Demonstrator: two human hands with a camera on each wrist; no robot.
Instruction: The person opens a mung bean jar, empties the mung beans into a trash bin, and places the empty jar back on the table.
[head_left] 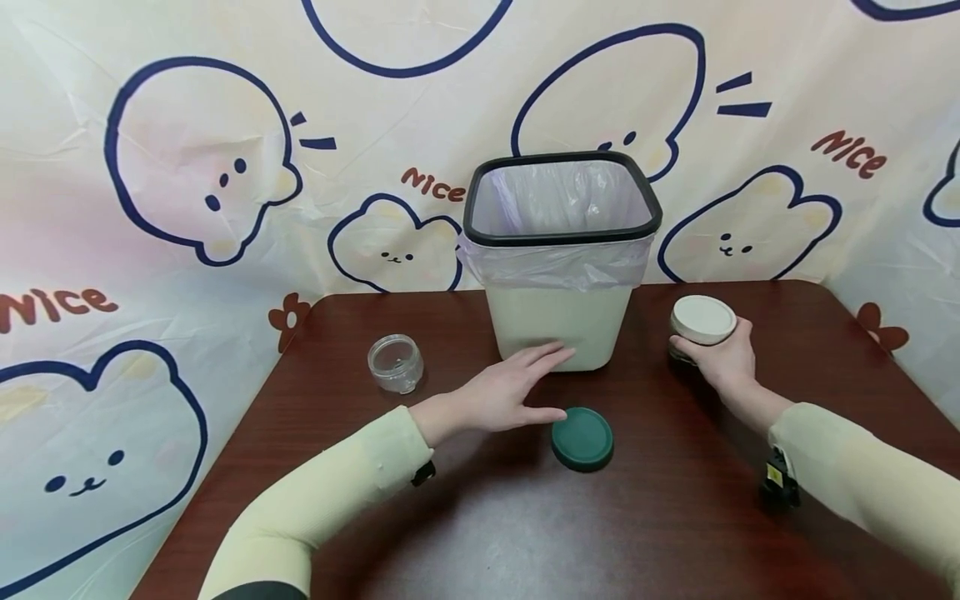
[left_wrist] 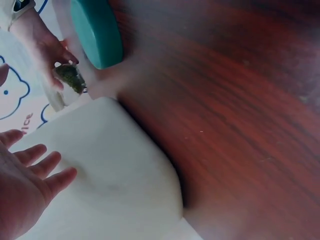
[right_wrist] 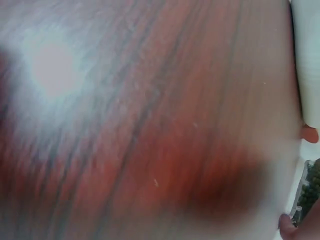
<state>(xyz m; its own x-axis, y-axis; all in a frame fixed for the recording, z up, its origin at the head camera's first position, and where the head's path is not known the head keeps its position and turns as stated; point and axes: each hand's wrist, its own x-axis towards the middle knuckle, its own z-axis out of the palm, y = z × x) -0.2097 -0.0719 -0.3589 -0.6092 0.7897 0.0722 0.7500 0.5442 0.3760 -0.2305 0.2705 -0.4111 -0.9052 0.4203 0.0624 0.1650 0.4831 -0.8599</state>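
Observation:
At the right of the table my right hand [head_left: 724,357] grips a jar with a white lid [head_left: 703,318], thumb and fingers around its sides. Dark green contents show through the clear jar wall [left_wrist: 70,77] in the left wrist view. Only the tip of that hand and part of the jar [right_wrist: 310,192] enter the right wrist view. My left hand [head_left: 508,390] is spread with straight fingers in front of the cream bin [head_left: 558,325], holding nothing. Its thumb overlaps the edge of a round green lid [head_left: 582,439] in the head view.
A small clear container [head_left: 395,363] without a lid stands at the left of the brown table [head_left: 480,533]. The bin, with a black rim [head_left: 562,239] and a thin plastic liner [head_left: 558,262], stands at the back against a printed cloth [head_left: 390,117].

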